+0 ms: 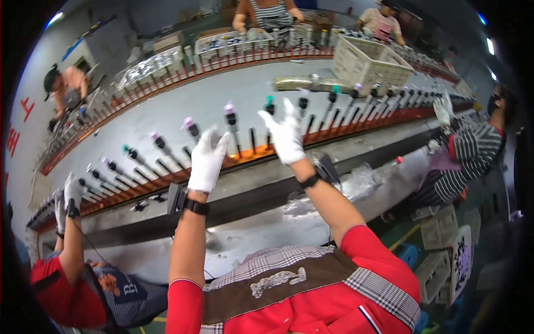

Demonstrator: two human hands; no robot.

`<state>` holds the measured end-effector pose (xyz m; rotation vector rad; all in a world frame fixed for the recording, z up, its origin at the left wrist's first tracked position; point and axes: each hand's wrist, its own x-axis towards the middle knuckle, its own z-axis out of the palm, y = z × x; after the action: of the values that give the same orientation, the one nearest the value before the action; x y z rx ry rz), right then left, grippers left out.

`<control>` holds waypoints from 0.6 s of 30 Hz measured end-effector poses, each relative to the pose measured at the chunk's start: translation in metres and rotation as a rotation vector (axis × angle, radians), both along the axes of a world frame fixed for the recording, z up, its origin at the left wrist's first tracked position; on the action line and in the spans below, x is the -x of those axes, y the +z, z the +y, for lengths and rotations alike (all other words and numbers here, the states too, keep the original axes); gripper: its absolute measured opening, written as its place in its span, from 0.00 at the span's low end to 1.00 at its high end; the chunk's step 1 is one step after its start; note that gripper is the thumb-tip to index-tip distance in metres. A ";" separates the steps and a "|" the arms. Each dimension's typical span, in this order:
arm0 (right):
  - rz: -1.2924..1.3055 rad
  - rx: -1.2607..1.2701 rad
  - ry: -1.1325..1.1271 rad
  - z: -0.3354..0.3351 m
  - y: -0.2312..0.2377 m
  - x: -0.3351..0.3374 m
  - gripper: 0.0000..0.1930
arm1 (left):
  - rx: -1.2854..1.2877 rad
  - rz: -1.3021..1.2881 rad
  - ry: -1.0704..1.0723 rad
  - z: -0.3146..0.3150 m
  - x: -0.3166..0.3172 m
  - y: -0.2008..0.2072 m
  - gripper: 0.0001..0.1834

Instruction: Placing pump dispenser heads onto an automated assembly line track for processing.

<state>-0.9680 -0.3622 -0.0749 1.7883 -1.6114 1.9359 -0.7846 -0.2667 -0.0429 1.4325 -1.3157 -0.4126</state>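
Both my hands wear white gloves and are raised over the near side of a line of upright black rods [252,140]. My left hand [207,162] has its thumb apart from its fingers, and nothing shows in it. Close to it stand a black piece with a pale purple top [230,114] and another purple-topped piece [191,127], both on rods. My right hand [286,133] is open, fingers spread, beside a teal-topped black piece [270,104]. Whether its fingertips touch that piece, I cannot tell. Some rods between the topped ones are bare.
The rods run along an orange-lit track [250,161] that curves around a grey table [167,106]. A cream plastic crate [370,61] and a clear-wrapped bundle [308,83] lie on it. Plastic bags [356,186] rest on the near ledge. Co-workers' gloved hands [72,195] work at both sides.
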 end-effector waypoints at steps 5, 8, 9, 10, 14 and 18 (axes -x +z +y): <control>-0.431 -0.616 0.727 -0.073 0.007 -0.016 0.17 | -0.014 0.502 -0.040 -0.100 0.050 0.002 0.12; 0.003 -0.627 0.519 -0.034 0.039 -0.039 0.20 | 0.008 0.524 0.118 -0.098 0.008 -0.008 0.12; 0.059 -0.573 0.491 -0.022 0.044 -0.028 0.20 | -0.001 0.511 0.148 -0.097 0.010 -0.006 0.12; 0.112 -0.514 0.484 -0.011 0.052 -0.025 0.20 | -0.002 0.491 0.197 -0.091 0.003 -0.005 0.12; 0.020 -0.485 0.587 0.027 0.032 0.090 0.09 | -0.514 -0.584 0.509 -0.037 0.038 0.036 0.30; -0.342 -0.181 0.247 -0.043 -0.011 0.243 0.19 | -0.567 -0.415 -0.051 -0.035 0.139 0.042 0.27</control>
<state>-1.2111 -0.4053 -0.0863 1.8806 -1.7889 2.3883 -0.9240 -0.3014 -0.0012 2.0384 -1.6485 -0.5729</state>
